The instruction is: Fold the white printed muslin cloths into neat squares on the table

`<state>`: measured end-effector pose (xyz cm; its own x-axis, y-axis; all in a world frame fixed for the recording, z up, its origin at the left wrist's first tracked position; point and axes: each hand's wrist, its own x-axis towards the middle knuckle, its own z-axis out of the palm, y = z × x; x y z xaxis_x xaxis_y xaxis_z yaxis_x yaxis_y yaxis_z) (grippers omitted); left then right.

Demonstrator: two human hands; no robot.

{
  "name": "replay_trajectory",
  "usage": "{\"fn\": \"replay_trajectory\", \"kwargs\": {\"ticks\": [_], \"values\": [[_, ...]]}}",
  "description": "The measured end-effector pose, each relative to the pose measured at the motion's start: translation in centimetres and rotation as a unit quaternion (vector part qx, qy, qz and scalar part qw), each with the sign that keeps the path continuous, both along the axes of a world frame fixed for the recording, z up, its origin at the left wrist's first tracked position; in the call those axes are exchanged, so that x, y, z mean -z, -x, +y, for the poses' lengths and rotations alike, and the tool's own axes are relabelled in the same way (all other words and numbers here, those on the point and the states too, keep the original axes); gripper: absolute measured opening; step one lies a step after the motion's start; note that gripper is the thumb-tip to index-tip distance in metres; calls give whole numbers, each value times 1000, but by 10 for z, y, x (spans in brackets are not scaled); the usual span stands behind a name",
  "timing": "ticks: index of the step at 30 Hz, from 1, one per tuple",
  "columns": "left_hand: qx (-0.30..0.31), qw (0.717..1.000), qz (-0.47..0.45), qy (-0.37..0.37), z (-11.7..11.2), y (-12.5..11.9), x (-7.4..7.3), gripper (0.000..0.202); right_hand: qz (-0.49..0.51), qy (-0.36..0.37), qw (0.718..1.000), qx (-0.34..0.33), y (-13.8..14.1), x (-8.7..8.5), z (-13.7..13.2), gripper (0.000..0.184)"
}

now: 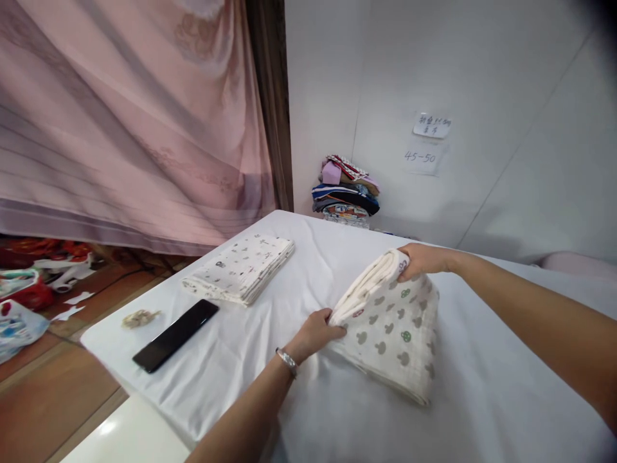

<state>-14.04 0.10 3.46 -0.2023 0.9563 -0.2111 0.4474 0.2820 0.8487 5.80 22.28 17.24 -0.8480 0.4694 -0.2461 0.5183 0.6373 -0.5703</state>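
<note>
A folded white cloth [388, 334] with grey, green and purple prints is tilted up off the white-covered table [308, 386]. My left hand [315, 333] pinches its near left corner, thumb over the printed face. At the upper right corner, my right hand [421, 259] grips the same folded edge. Several layers show along the edge between the hands, while the lower part rests on or close to the table; I cannot tell which. Farther left lies a second folded cloth [241, 263], white with small dark prints, flat and untouched. A metal bracelet [288, 362] circles my left wrist.
A black phone [176, 334] and a small beige bunched item [139, 318] lie near the table's left edge. Stacked folded clothes [346, 190] stand by the wall behind. Pink curtain [144, 116] hangs at the left, above bags [22, 328] on the tiled floor.
</note>
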Motion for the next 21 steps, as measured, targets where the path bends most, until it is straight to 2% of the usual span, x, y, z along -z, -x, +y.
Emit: {"fn": "replay_trajectory", "kwargs": {"ticks": [2,4,6,8,9,10,11,12,13,14,16,17,19,21], "values": [[-7,997,72,-39,8,5,-26,19,31,-46,998,20,-11,-13,0,44],[-38,974,188,-119,21,12,-66,16,101,-74,990,60,-21,-29,3,46],[-73,921,309,-227,34,18,-112,17,199,-98,970,103,-31,-46,4,47],[-88,856,404,-312,44,23,-152,20,298,-146,933,137,-40,-59,3,48],[-93,824,444,-340,48,24,-165,21,332,-182,913,151,-46,-62,2,47],[-93,796,476,-362,49,24,-173,22,352,-222,894,164,-52,-61,-1,46],[-88,774,501,-376,49,24,-174,24,355,-261,881,174,-58,-56,-4,44],[-78,760,520,-381,47,23,-168,27,347,-293,873,180,-65,-45,-7,41],[-57,755,533,-378,43,21,-155,31,329,-319,871,179,-72,-29,-12,39],[-29,757,539,-369,38,18,-137,35,307,-334,875,169,-79,-8,-18,37],[56,775,535,-332,25,11,-90,40,268,-342,893,120,-93,44,-34,35],[97,785,526,-313,17,7,-65,41,248,-331,906,88,-99,72,-44,32],[181,800,502,-276,2,-2,-21,38,179,-262,948,25,-110,124,-64,27],[213,814,481,-244,-9,-9,6,38,156,-213,963,61,-120,159,-80,29]]}}
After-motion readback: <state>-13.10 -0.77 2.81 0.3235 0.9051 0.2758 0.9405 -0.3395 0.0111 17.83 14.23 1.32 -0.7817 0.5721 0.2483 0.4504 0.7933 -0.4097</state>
